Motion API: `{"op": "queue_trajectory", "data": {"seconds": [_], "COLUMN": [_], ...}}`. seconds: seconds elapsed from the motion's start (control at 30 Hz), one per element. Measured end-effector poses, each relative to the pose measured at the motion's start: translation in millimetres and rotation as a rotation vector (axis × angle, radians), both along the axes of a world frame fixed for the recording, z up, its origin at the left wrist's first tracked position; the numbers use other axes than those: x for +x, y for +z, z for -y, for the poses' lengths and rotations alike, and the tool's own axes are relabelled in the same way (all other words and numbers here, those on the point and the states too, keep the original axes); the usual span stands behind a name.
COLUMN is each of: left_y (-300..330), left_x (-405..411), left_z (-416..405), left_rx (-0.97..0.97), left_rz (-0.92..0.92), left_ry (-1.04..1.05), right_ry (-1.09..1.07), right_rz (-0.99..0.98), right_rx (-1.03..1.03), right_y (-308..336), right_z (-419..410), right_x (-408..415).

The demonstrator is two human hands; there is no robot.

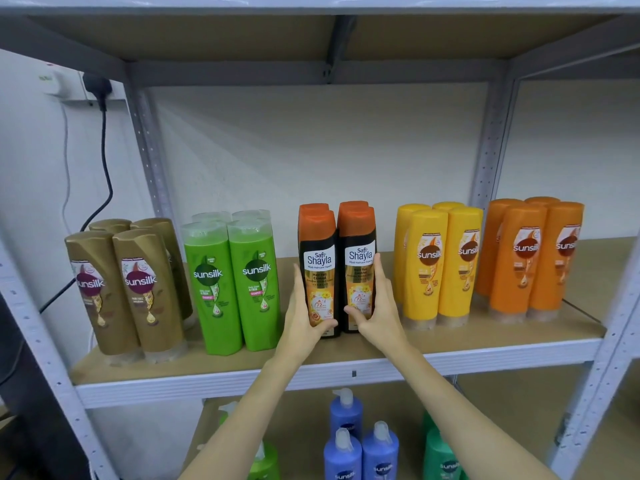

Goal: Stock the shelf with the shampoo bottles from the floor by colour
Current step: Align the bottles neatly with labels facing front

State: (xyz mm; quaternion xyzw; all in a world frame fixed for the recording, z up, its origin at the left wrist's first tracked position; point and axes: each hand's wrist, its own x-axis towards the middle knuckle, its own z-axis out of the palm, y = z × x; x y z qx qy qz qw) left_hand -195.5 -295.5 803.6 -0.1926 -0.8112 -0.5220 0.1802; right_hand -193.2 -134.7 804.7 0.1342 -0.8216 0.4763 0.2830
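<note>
Two black shampoo bottles with orange caps stand side by side at the front middle of the shelf board [381, 344], with two more like them behind. My left hand [304, 317] grips the left black bottle [318, 268] low on its side. My right hand [377, 306] grips the right black bottle [358, 265] the same way. Both bottles stand upright on the board. To the left stand the green bottles [235, 285] and the brown-gold bottles [128, 292]. To the right stand the yellow bottles [440, 265] and the orange bottles [533, 258].
On the lower shelf stand blue pump bottles [360, 445] and dark green bottles [441, 455]. Grey metal uprights [491, 140] frame the rack. A black cable [104, 161] hangs from a wall socket at the left. An upper board [242, 32] roofs the shelf.
</note>
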Motion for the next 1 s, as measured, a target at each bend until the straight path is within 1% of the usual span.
{"op": "queue_trajectory", "data": {"seconds": [0.17,0.47,0.63,0.8,0.93,1.0], "left_y": [-1,0,-1,-2,4,5], "left_x": [2,8,10,8,7,5], "left_z": [-4,-15,-18,-12,-6,-3], "left_rx": [0.023,0.06,0.059,0.093,0.165,0.169], "left_rz": [-0.012,0.016,0.0,-0.021,0.037,0.042], "left_ry": [0.01,0.087,0.12,0.148,0.099,0.068], "right_ry": [0.027,0.1,0.16,0.151,0.161,0.175], "right_rz": [-0.003,0.007,0.029,0.06,0.043,0.052], "right_rx": [0.034,0.045,0.026,0.089,0.07,0.069], "right_y": [0,4,6,8,9,11], "right_z": [-7,-22,-29,-24,-27,-29], "right_x": [0,-2,3,6,4,1]}}
